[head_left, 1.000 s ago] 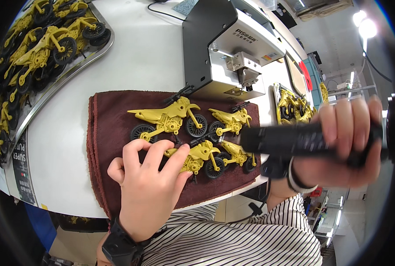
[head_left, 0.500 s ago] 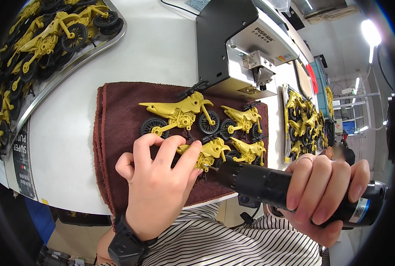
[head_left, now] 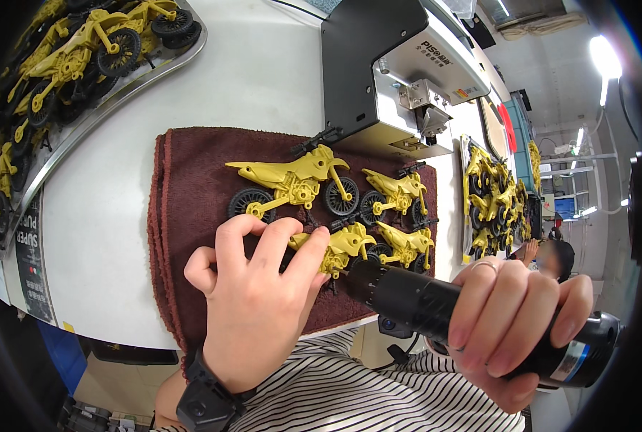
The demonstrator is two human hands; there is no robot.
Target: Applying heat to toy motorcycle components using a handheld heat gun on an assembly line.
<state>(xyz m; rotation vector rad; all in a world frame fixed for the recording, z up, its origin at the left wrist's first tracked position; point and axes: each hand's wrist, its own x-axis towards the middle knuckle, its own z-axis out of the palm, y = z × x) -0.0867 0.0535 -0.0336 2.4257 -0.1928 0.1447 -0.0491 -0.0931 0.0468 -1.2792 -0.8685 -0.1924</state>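
My left hand reaches over a yellow toy motorcycle with black wheels, its fingers bent and pressing it against the brown cloth. The fingers cover the rear of that toy. Wrapped in my right hand is a black electric screwdriver, tilted so its tip meets the lower side of the held motorcycle. The exact contact is too small to make out. Beside it on the cloth lie a larger-looking motorcycle behind and two more, one at the back right, one at the right.
A black and silver screw-feeding machine stands behind the cloth. At the far left a metal tray is heaped with yellow motorcycles; another pile of them lies at the right. A person sits farther off to the right.
The screwdriver and my right hand have shifted slightly left and down, and the tip sits closer against the motorcycle. My left hand has stayed on the same toy.
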